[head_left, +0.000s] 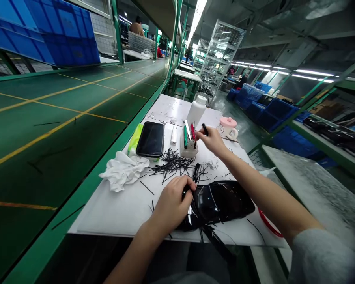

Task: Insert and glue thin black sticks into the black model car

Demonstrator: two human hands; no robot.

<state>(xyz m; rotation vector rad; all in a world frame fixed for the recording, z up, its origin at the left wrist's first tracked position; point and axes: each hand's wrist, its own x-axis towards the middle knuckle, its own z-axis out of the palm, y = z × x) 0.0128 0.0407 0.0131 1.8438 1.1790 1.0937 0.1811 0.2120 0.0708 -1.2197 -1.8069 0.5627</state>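
Note:
On a white work board [112, 217], my left hand [173, 201] grips the edge of a glossy black plastic bundle [219, 205], its fingers curled over it. My right hand [210, 141] is raised above the board and pinches a short black piece [205, 129]. Just below that hand stands a small clear holder of pens [189, 149]. A loose pile of thin black strips [171, 163] lies between my hands. A black smartphone [150, 139], a crumpled white cloth [122, 170] and a white plastic bottle [197, 110] stand farther from my hands.
A green conveyor belt [56, 134] with yellow lines runs along the left of the board. A mug with a pink lid [228, 128] stands at the far right corner, and a red cable [269, 225] curves near the near edge. Blue crates [272, 112] and a wire rack [219, 55] stand beyond.

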